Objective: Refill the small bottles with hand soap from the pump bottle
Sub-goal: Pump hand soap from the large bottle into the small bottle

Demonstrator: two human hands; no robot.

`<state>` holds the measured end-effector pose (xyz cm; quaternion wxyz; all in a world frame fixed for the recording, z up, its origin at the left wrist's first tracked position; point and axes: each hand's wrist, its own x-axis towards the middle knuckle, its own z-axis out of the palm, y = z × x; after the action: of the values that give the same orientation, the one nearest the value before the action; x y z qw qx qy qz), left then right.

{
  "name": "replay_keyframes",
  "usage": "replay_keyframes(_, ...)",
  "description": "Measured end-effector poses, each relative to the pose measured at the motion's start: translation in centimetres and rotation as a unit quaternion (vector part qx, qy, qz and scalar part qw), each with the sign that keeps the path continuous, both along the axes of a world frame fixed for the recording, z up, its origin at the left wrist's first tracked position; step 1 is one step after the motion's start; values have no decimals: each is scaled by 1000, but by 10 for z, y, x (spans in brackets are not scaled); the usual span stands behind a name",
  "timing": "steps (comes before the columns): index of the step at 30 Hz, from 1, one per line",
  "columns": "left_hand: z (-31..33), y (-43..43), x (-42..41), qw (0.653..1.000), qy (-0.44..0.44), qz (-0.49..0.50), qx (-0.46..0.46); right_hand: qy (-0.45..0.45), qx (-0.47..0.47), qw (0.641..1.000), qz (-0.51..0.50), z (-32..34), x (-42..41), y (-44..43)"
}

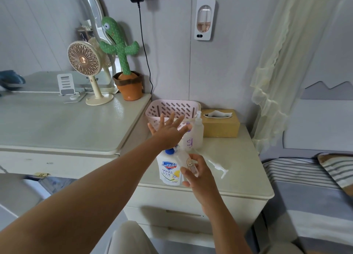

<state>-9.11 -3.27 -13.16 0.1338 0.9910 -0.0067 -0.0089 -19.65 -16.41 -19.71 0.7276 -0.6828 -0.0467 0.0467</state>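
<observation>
A white pump bottle of hand soap with a blue pump head stands on the nightstand. My left hand lies flat on the pump head, fingers straight and spread. My right hand grips a small clear bottle with a cartoon-girl sticker, tilted with its mouth at the pump spout. Behind them stand a small bottle with a purple heart label and a taller frosted pump bottle. A loose white pump top lies on the nightstand to the right.
A pink slotted basket and a yellow tissue box sit at the back of the nightstand. The dresser to the left holds a fan, a phone stand and a plush cactus. A bed lies on the right.
</observation>
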Motion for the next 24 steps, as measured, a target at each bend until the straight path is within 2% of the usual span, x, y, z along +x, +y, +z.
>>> replay_keyframes(24,9,1,4,1000,0,-17,16,-28,-19,999,-2,6,2,-5)
